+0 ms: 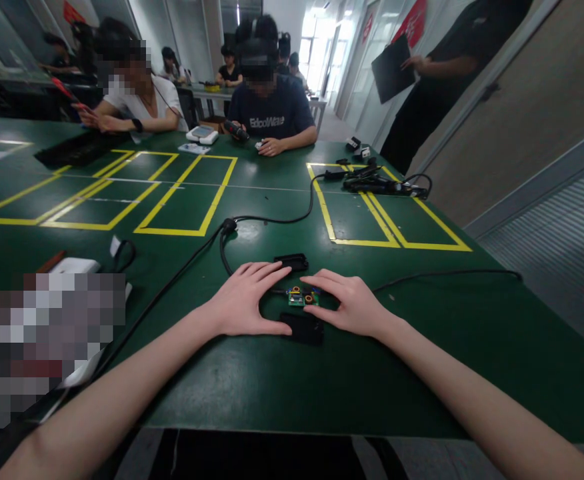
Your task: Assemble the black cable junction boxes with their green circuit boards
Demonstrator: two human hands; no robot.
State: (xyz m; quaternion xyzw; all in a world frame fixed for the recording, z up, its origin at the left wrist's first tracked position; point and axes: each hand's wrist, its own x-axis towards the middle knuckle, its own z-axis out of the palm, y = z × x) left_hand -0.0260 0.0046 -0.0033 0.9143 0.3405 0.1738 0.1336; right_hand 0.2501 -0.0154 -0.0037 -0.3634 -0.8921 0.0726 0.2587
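A small green circuit board with copper coils lies on the green table between my hands, a dark cable running into each end. My left hand rests to its left, thumb and fingers spread apart, holding nothing. The left fingertips are by a black casing piece behind the board, and the thumb tip is at the edge of another black casing piece in front. My right hand is at the board's right end, thumb and fingers apart around that end; whether they touch it is unclear.
Black cables with a junction cross the table. Yellow tape rectangles mark its far half, with black devices at the right. A white object sits left. Two people sit opposite; another stands at the right.
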